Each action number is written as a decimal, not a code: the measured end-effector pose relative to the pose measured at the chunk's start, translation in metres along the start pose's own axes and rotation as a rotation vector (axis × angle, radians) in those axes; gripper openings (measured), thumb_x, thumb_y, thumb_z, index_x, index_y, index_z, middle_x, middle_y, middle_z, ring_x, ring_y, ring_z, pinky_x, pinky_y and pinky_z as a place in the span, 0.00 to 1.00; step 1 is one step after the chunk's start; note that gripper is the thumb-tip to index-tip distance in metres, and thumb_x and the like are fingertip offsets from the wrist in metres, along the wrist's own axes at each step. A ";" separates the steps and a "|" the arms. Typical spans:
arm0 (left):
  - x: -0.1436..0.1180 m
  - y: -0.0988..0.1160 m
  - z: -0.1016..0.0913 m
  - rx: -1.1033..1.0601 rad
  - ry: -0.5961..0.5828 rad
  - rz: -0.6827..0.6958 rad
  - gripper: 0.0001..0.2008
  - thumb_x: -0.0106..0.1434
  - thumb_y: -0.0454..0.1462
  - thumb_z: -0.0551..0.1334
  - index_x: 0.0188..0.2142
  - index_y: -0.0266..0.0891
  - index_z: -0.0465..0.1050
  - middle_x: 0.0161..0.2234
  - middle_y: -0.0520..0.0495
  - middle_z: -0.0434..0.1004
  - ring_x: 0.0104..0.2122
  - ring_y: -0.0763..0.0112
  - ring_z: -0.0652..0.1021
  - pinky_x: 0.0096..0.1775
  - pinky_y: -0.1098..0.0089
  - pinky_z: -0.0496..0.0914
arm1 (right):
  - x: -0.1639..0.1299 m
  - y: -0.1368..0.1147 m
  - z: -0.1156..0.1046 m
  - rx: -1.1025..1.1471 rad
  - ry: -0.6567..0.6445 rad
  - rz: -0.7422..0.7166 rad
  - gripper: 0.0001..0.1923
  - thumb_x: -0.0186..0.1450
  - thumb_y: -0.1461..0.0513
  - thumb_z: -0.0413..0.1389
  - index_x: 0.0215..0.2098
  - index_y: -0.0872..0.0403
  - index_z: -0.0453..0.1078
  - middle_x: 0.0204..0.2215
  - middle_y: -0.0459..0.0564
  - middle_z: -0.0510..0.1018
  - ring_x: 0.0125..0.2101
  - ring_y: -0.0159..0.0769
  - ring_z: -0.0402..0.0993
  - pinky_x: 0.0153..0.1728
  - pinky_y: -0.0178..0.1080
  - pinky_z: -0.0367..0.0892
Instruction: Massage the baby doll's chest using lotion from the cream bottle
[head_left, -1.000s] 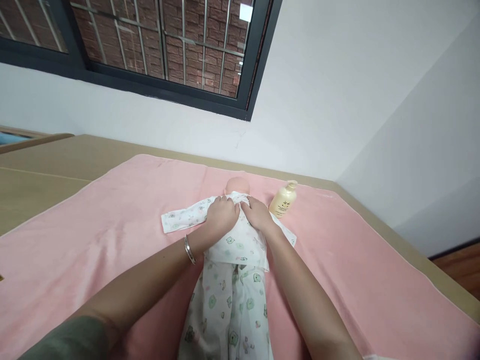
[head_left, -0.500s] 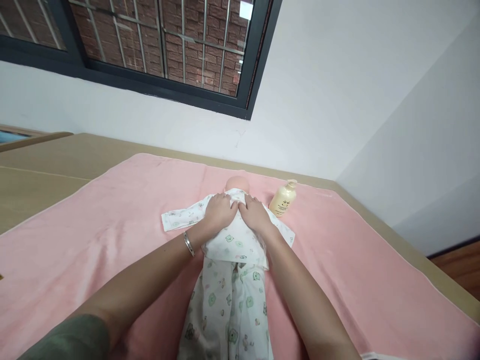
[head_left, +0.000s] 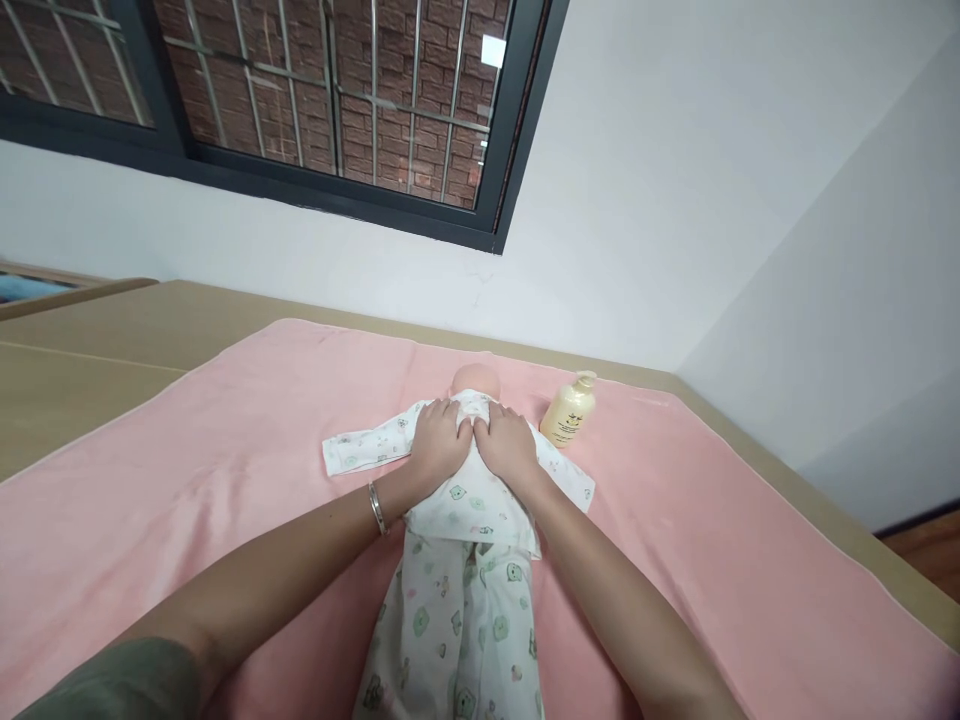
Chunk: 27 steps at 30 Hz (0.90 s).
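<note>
A baby doll lies on its back on a pink towel, head away from me, dressed in a white printed top and matching trousers. My left hand rests flat on the left side of the doll's chest, a silver bangle on its wrist. My right hand lies flat on the right side of the chest, thumbs nearly touching. Both hands press on the top just below the collar. The doll's left sleeve lies spread out flat.
A cream pump bottle stands on the towel just right of the doll's head. The towel covers a tan bed or table set against a white wall. A barred window is above. Wood floor shows at far right.
My hands have drawn closer together on the doll's chest, near the collar. The view has shifted slightly downward.
</note>
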<state>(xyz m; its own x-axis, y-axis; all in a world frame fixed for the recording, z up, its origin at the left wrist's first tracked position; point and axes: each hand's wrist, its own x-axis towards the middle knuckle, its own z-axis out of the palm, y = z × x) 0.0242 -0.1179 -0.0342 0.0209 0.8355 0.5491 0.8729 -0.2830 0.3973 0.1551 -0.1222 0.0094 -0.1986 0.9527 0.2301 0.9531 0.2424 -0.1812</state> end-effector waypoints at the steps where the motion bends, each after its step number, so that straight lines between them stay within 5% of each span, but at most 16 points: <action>1: -0.001 -0.001 0.001 -0.014 0.018 0.008 0.16 0.69 0.36 0.51 0.48 0.32 0.74 0.45 0.36 0.80 0.49 0.52 0.77 0.54 0.54 0.69 | 0.000 0.000 0.001 0.010 0.009 0.003 0.25 0.73 0.57 0.41 0.59 0.63 0.67 0.58 0.64 0.73 0.58 0.54 0.66 0.59 0.50 0.55; 11: -0.009 0.005 -0.008 -0.060 0.070 0.082 0.17 0.68 0.35 0.52 0.50 0.32 0.75 0.51 0.36 0.79 0.53 0.54 0.76 0.59 0.56 0.67 | 0.011 0.035 -0.010 0.298 -0.176 -0.111 0.33 0.73 0.48 0.45 0.69 0.59 0.57 0.70 0.59 0.58 0.71 0.49 0.46 0.68 0.49 0.46; 21: 0.014 -0.004 -0.025 -0.146 -0.181 -0.030 0.16 0.69 0.39 0.52 0.45 0.37 0.76 0.48 0.40 0.81 0.48 0.56 0.79 0.53 0.57 0.71 | -0.021 -0.008 -0.013 -0.020 -0.075 -0.043 0.28 0.75 0.58 0.39 0.65 0.70 0.59 0.62 0.73 0.67 0.64 0.57 0.61 0.64 0.52 0.52; 27: 0.001 0.010 -0.024 0.029 -0.127 0.060 0.18 0.71 0.37 0.50 0.47 0.33 0.77 0.51 0.35 0.79 0.54 0.53 0.76 0.58 0.56 0.68 | 0.001 0.024 -0.017 0.214 -0.163 -0.027 0.31 0.74 0.49 0.42 0.67 0.61 0.60 0.67 0.63 0.63 0.68 0.50 0.55 0.65 0.48 0.52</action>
<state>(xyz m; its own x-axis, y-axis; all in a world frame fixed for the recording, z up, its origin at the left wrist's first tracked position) 0.0210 -0.1315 -0.0125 0.1335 0.8710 0.4727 0.8819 -0.3220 0.3443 0.1816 -0.1189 0.0218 -0.2742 0.9580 0.0839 0.8801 0.2852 -0.3795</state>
